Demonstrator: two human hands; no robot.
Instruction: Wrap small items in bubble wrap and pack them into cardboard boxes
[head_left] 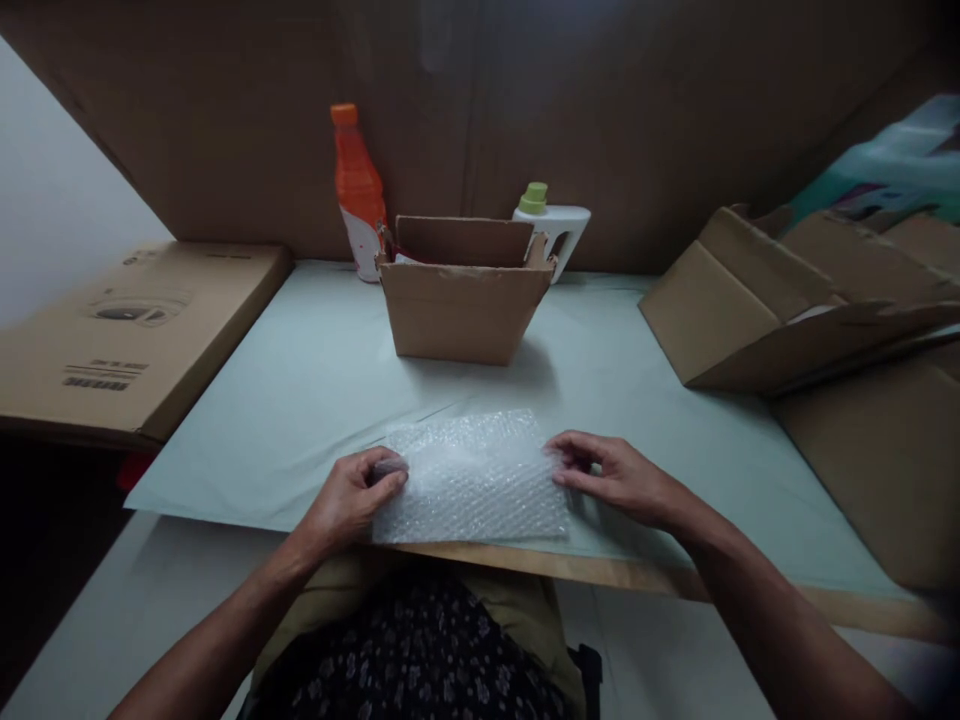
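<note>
The counter [300, 400] spreads out beyond both hands, covered in a pale green sheet, with its wooden edge showing just on the near side of the grip. Far off to the left of the left hand's grip lies a large flat carton [127, 335] with printed markings. Well to the right of the right hand's grip sit folded cardboard pieces [795, 300], stacked loosely and tilted. Straight beyond the grip, well apart from it, stands an open cardboard box [465, 300] with its flaps up. Behind that box, to its left, stands an orange bottle [358, 190], upright; to its right a white bottle [555, 225] with a green cap.

Between the two hands lies the bubble wrap sheet [472, 475], flat on the counter, its near edge close to the counter's edge. The left hand [352, 500] grips the sheet's left edge, fingers curled shut with the thumb pressing on top; a small dark thing shows under the thumb, too unclear to name. The right hand [619, 475] rests at the sheet's right edge, fingers lightly bent and pinching the wrap's margin.
</note>
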